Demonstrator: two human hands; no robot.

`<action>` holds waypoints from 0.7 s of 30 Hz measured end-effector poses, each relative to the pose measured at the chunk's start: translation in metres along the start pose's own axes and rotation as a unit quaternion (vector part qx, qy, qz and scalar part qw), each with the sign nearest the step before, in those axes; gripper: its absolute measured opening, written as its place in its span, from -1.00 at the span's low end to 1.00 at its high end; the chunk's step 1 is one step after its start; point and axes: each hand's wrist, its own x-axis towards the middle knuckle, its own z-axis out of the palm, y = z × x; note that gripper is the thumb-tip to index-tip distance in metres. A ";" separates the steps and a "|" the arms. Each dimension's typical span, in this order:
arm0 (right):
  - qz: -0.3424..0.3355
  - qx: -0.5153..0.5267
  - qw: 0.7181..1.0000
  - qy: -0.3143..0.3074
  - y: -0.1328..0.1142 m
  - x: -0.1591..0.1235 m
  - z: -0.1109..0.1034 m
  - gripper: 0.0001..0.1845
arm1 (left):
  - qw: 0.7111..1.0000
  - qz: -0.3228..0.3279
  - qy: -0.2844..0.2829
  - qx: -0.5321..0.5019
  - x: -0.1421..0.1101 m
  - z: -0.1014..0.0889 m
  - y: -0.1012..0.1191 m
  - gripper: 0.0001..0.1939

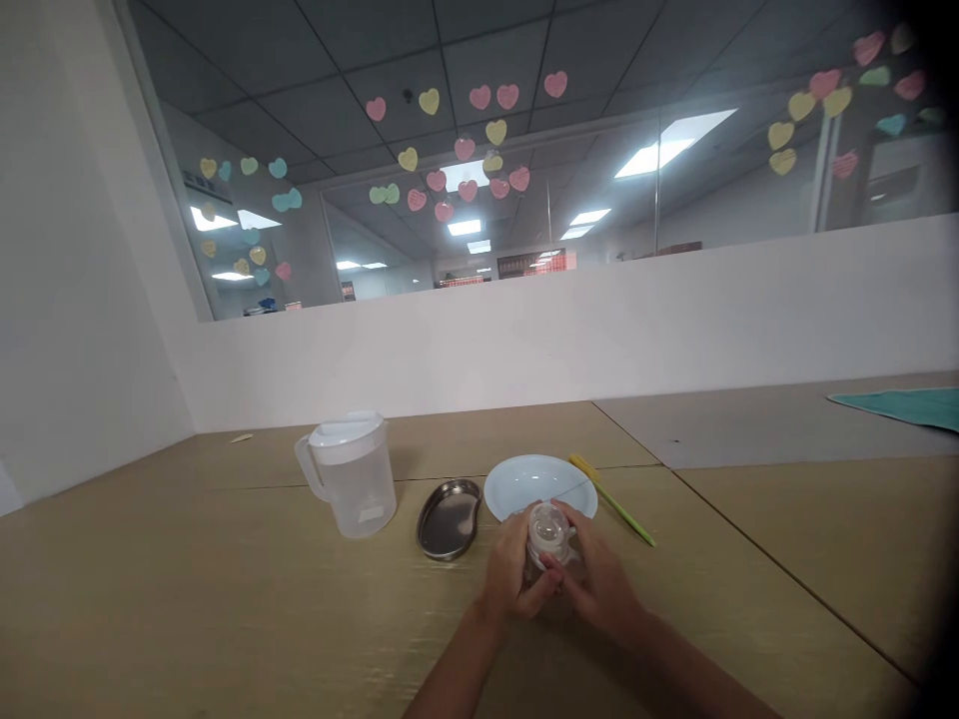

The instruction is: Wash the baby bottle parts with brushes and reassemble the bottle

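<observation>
Between my two hands stands a clear baby bottle with a see-through domed cap, seen mostly from above. My left hand wraps its left side, and my right hand curls round its right side. Both thumbs meet on the near side, low on the bottle. Much of the bottle's body is hidden by my fingers. Just behind it lies a pale blue basin, partly covered by my hands. A brush with a yellow head and green handle lies to the right of the basin.
To the left, a steel kidney dish sits beside a clear plastic pitcher with a white lid. A teal cloth lies at the far right. A white wall with a window above it borders the wooden table.
</observation>
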 end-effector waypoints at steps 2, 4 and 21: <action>0.003 -0.003 1.000 0.001 0.000 0.000 0.000 -0.43 | 1.000 -0.002 0.000 0.001 -0.001 0.001 -0.002 -0.34; 0.005 -0.007 1.000 0.005 0.000 0.001 0.000 -0.44 | 1.000 -0.002 -0.002 0.001 -0.001 0.001 -0.003 -0.34; 0.017 -0.036 0.999 0.026 -0.003 0.000 0.000 -0.47 | 0.947 -0.089 0.258 -0.169 0.029 -0.008 0.054 -0.28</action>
